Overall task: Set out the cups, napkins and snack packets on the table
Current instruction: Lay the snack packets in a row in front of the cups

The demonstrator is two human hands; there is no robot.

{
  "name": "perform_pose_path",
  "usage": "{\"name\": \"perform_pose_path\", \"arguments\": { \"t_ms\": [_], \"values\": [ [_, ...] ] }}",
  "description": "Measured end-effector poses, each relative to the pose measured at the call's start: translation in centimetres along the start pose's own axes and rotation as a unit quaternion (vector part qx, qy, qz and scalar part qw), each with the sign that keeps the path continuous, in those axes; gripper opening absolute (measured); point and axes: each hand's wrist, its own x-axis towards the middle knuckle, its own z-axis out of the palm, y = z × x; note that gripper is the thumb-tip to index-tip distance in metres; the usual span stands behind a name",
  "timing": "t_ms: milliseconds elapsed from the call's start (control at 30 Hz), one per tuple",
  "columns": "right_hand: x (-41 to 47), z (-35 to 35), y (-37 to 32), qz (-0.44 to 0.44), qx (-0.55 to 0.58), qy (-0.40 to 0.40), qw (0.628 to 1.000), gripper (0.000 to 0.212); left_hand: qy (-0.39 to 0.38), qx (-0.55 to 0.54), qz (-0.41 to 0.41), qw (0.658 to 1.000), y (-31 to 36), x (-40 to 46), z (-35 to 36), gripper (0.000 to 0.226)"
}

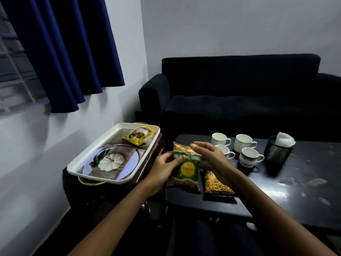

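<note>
Head view: four white ceramic cups [245,143], a black napkin holder [277,151] and one orange snack packet [217,185] stand placed on the dark glossy worktop [295,191]. Left hand [165,166] and right hand [210,156] both pinch a green-and-yellow packet [186,169] at the worktop's near edge. One yellow packet [139,136] remains on the white pumpkin-print tray [88,154].

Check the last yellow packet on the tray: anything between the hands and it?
Nothing visible blocks it. The yellow packet lies alone at the far end of the tray. But both hands, left hand and right hand, are busy holding the green packet over the table.
</note>
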Motion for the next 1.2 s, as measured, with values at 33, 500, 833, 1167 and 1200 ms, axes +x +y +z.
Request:
{"name": "perform_pose_path", "arguments": {
  "t_ms": [33,500,833,1167,1200],
  "values": [
    [-0.2,-0.8,-0.1,0.005,-0.016,0.002,1.0,0.055,-0.032,0.021,-0.008,0.999,0.0,-0.1,0.8,0.029],
    [-4.3,-12.0,-2.0,0.073,-0.208,0.053,0.974,0.017,-0.116,0.303,0.03,0.946,0.7,3.0,11.6,0.048],
    [-7.1,-16.9,7.0,0.139,0.125,0.365,0.912,0.029,-0.065,0.435,0.024,0.898,-5.3,1.8,15.8,0.065],
    [-8.0,-17.8,9.0,0.152,-0.296,0.343,0.878,0.034,-0.066,0.525,0.043,0.848,-7.7,2.7,16.5,0.065],
    [-7.9,-17.8,8.8,0.124,-0.325,0.342,0.873,0.035,-0.06,0.526,0.044,0.847,-7.8,2.9,16.5,0.065]
  ]
}}
